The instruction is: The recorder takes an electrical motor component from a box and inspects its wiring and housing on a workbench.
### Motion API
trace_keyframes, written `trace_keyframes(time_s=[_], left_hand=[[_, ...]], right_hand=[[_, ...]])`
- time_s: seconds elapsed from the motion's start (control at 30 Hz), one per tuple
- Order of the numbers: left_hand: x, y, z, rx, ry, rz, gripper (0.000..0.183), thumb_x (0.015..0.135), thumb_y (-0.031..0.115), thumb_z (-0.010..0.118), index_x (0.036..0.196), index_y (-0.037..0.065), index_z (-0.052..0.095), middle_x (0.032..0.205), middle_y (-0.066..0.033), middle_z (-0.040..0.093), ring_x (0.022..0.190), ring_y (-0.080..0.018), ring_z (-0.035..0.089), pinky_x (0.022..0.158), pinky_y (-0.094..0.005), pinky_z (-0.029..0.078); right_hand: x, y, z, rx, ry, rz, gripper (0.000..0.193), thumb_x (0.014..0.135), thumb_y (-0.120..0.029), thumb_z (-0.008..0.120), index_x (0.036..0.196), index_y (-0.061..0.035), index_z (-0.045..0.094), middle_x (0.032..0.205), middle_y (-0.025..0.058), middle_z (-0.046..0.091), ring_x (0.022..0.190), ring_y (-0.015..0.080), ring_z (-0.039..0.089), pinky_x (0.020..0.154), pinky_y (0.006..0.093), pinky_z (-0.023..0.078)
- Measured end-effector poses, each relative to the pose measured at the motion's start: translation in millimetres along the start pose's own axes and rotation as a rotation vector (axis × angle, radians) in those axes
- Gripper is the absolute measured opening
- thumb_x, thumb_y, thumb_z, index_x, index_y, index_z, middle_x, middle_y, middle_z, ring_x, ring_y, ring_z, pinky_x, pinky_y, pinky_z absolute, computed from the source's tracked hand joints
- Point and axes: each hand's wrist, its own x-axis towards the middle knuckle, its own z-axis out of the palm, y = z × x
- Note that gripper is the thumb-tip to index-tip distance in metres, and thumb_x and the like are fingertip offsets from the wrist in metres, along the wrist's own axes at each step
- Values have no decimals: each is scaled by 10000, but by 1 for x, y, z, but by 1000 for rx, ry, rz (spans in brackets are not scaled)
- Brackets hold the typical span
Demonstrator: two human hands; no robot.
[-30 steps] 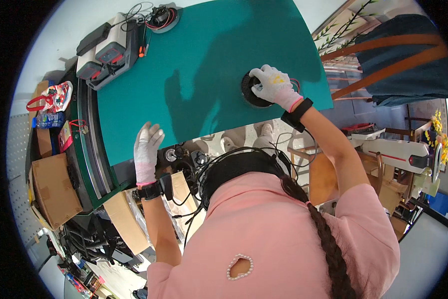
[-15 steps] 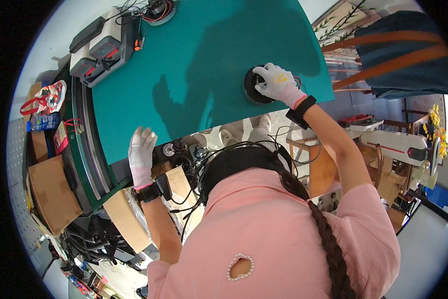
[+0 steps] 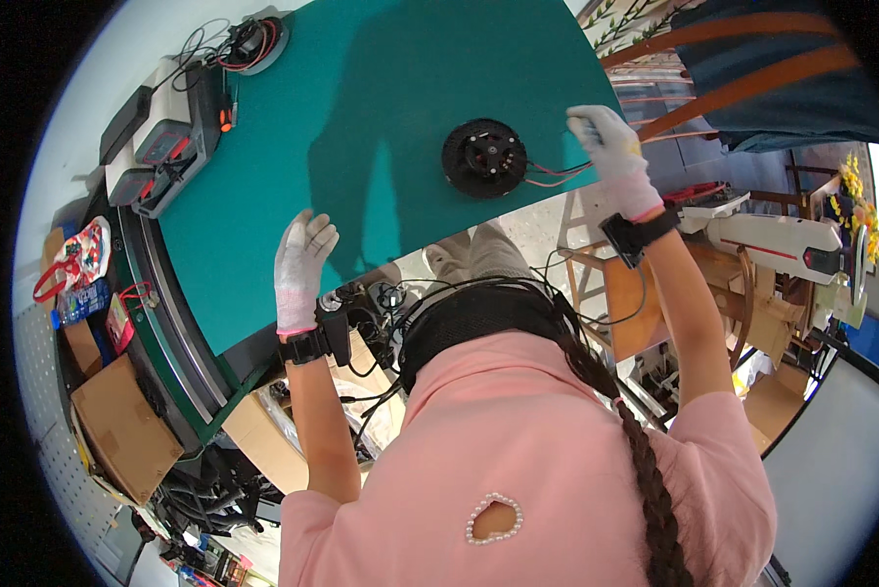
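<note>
A round black motor-like part [image 3: 484, 158] with a spoked centre lies on the green mat [image 3: 263, 196], near its front right edge. Thin red and dark wires [image 3: 557, 177] run from it toward the right. My right hand [image 3: 615, 157], in a white glove, hovers by the mat's right edge, close to the wire ends. Its fingers are apart and hold nothing that I can see; whether it touches the wires is unclear. At the mat's front left, my gloved left hand [image 3: 302, 264] is raised with loosely bent fingers and nothing in it.
Toward the back left stand a grey and black device [image 3: 170, 137], an orange-handled screwdriver [image 3: 227, 117] and another round part with coiled wires [image 3: 253, 47]. Cardboard boxes [image 3: 126, 426] are at left. A chair with wooden bars [image 3: 752, 39] stands beyond the right edge.
My right hand has let go of the round black part and moved right, off it, uncovering its spoked face. My left hand has shifted slightly right in the picture.
</note>
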Motion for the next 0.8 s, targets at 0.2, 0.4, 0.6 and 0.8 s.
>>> trace_keyframes(time_s=[0.2,0.4,0.6,0.8], left_hand=[[33,-11,29,62,-9,-64,546,919,302,476,1282,-77,323,1152,-178,505,1020,-237,536,901,-352,444],[66,-39,49,123,127,-216,484,925,282,473,1244,-68,379,1059,-154,555,906,-192,579,812,-308,489],[78,-78,23,150,216,-224,467,888,288,518,1209,-39,429,959,-124,596,779,-178,595,687,-287,511],[78,-77,37,126,417,-200,339,874,243,528,1078,-27,542,809,-118,626,692,-172,617,626,-266,526]], right_hand=[[-22,42,-34,189,-54,431,294,872,-304,561,929,-17,597,720,73,593,682,122,541,642,264,441],[-22,87,-39,222,-74,520,395,866,-409,550,882,-18,605,698,62,596,671,123,535,643,271,437],[14,117,-48,121,-227,502,477,824,-480,578,794,-4,597,674,68,588,634,118,518,606,292,421],[65,140,-30,218,-502,451,434,809,-441,615,747,-14,575,565,24,502,556,108,492,529,276,390]])
